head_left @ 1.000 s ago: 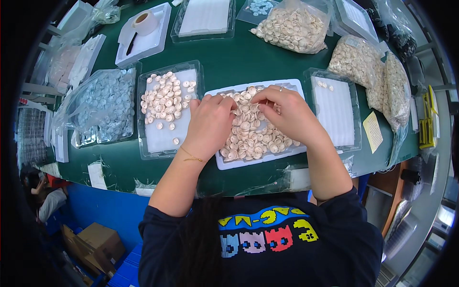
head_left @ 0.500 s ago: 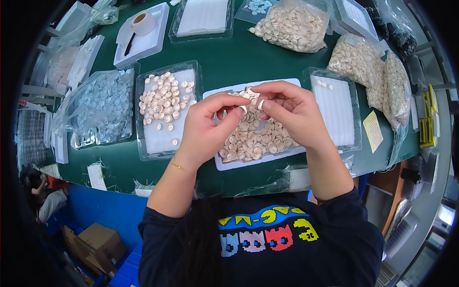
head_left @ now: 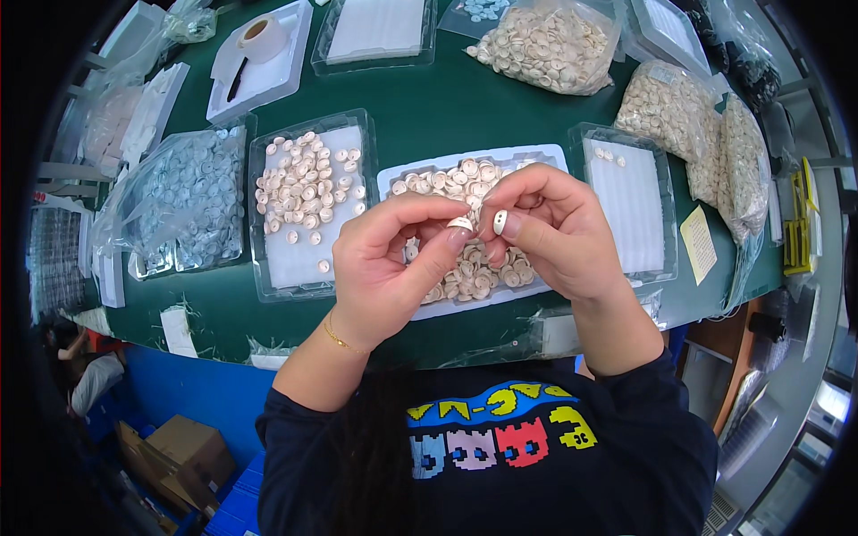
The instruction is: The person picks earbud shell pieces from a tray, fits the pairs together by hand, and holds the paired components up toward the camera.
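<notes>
My left hand (head_left: 386, 264) and my right hand (head_left: 568, 239) meet over a white tray (head_left: 547, 157) heaped with small round cream button-like pieces (head_left: 475, 274). Between left thumb and forefinger I pinch one pale piece (head_left: 460, 223), seen nearly edge-on. The right thumb and forefinger grip another piece (head_left: 500, 222), its face showing two dark dots. The two held pieces are close together but apart. To the left, a clear plastic tray (head_left: 365, 125) lined with white foam holds a pile of pinkish cream pieces (head_left: 308, 183).
A foam-lined clear tray (head_left: 630, 219) at right carries a few pieces. Bags of cream pieces (head_left: 542, 45) stand at the back and right. A bag of blue pieces (head_left: 201, 192) lies far left. A tape roll (head_left: 262, 38) sits in a white tray behind, near a yellow note (head_left: 699, 241) at right.
Both hands have come down a little toward me, still pinching their pieces. The right-hand piece has turned, so its dotted face shows.
</notes>
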`<state>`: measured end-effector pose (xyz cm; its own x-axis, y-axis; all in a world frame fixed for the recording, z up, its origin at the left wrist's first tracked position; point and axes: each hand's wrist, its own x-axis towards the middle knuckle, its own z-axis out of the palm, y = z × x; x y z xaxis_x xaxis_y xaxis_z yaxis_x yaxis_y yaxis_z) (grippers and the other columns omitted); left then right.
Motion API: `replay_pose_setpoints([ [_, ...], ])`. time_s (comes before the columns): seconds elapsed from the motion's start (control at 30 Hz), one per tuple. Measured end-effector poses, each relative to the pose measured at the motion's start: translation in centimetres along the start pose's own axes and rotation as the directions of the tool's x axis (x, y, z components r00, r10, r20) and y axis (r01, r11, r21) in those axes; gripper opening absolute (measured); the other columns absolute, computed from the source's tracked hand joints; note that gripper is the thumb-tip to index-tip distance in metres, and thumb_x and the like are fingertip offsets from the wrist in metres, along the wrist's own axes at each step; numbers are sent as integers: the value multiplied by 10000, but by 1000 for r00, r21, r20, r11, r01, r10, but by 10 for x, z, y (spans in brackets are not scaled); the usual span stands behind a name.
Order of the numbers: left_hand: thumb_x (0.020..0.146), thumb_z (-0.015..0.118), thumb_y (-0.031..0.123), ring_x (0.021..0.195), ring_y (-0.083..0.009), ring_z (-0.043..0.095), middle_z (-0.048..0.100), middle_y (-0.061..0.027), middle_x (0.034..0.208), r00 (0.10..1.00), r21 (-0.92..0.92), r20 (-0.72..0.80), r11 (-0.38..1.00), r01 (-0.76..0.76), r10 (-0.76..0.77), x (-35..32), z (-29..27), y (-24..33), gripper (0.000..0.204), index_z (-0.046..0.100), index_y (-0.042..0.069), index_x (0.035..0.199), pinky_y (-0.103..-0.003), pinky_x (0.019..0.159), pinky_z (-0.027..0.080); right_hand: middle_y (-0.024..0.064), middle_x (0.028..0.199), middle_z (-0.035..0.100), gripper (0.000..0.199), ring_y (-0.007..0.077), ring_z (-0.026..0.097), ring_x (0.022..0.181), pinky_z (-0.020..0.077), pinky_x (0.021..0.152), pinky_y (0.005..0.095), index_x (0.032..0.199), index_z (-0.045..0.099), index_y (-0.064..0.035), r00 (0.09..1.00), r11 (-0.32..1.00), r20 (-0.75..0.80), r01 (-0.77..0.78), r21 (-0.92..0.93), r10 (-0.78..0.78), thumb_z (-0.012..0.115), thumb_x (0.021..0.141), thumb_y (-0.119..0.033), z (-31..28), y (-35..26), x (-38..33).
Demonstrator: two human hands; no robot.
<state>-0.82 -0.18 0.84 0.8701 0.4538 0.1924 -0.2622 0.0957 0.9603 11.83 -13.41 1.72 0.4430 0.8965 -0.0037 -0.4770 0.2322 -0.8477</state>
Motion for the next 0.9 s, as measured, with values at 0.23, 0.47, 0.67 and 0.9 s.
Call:
replay_pose_setpoints([
  [0.23, 767, 647, -53, 646, -66, 497, 616, -69, 801, 986, 78, 30, 983, -169, 167, 1, -4, -6, 142, 590, -35, 895, -190, 565, 386, 90, 894, 597, 152, 114, 590, 760, 506, 689, 229, 976, 572, 40, 996, 977, 6, 91, -195, -92, 585, 826, 22, 4, 2, -5],
  [0.47, 760, 651, -62, 666, -76, 487, 601, -79, 795, 982, 30, 35, 982, -187, 186, 1, -2, -7, 172, 564, -31, 905, -196, 583, 381, 75, 910, 584, 170, 116, 585, 828, 499, 737, 228, 960, 576, 43, 965, 907, 35, 256, -335, -259, 617, 796, 46, 5, 4, -5],
  [0.67, 827, 607, -6, 674, -85, 511, 602, -79, 800, 998, -185, 60, 983, 15, -4, 1, 0, -2, 107, 554, -26, 918, -202, 586, 407, 106, 889, 606, 161, 133, 609, 802, 517, 719, 245, 971, 550, 40, 995, 982, 4, 103, -160, -104, 596, 818, 30, 5, 3, -6],
  [0.9, 911, 512, 111, 632, -95, 513, 605, -89, 793, 921, -536, 317, 759, 370, -226, 6, -6, -4, 122, 534, -2, 950, -211, 569, 413, 138, 858, 628, 147, 167, 631, 753, 534, 667, 252, 983, 521, 15, 996, 975, 72, -67, 211, 53, 574, 848, -13, 3, 3, -3],
])
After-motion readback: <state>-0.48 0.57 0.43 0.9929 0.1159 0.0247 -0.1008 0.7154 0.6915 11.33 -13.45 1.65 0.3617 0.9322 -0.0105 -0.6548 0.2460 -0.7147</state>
